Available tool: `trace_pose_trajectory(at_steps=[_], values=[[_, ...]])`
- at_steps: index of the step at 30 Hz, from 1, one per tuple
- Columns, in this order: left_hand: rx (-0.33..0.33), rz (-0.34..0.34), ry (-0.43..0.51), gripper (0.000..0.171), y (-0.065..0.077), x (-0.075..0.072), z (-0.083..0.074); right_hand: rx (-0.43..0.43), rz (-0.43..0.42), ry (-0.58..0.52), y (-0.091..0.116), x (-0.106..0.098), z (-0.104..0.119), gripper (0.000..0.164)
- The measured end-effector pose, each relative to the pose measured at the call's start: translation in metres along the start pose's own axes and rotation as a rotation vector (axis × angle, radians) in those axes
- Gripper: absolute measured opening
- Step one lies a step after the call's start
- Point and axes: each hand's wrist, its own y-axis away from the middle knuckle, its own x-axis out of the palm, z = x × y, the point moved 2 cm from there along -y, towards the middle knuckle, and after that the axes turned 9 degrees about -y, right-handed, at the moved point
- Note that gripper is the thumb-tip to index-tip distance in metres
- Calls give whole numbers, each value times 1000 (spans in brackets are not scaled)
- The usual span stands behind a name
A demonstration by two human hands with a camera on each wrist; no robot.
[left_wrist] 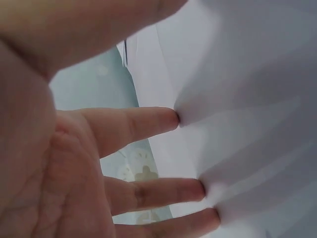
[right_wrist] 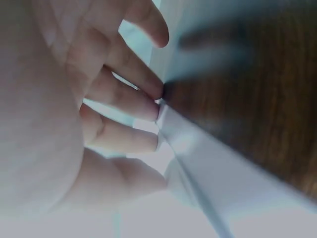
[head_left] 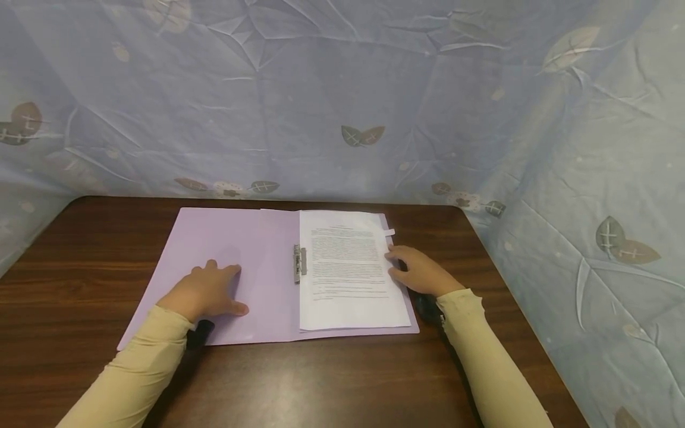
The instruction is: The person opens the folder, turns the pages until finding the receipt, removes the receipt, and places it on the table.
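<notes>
A lilac folder [head_left: 273, 285] lies opened flat on the dark wooden desk. On its right half rests a stack of white printed sheets [head_left: 348, 261], their left edge by a metal clip [head_left: 297, 264]. My left hand [head_left: 206, 291] rests on the left cover with its fingers spread; in the left wrist view the fingertips [left_wrist: 190, 189] touch the smooth surface. At the right edge of the sheets is my right hand [head_left: 420, 267]. Its thumb [right_wrist: 143, 176] and fingertips touch near the edges of paper and folder; whether any sheet is pinched is unclear.
The brown desk [head_left: 342, 380] extends around the folder. A pale blue leaf-patterned cloth [head_left: 332, 89] hangs behind the desk and along its right side. A small white tab [head_left: 389, 232] sticks out past the folder's right edge. Dark straps or devices sit under both wrists.
</notes>
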Motion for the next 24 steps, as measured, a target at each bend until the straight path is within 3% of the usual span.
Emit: trace_pose_trajectory(at_steps=[11, 18, 24], values=[[9, -11, -40, 88, 0, 0, -4, 36, -41, 24, 0, -2, 0, 46], [37, -106, -63, 78, -3, -2, 9, 42, -39, 19, 1, -4, 1, 45], [20, -84, 37, 98, -6, 1, 17, 31, -13, 20, 1, -6, -1, 48]])
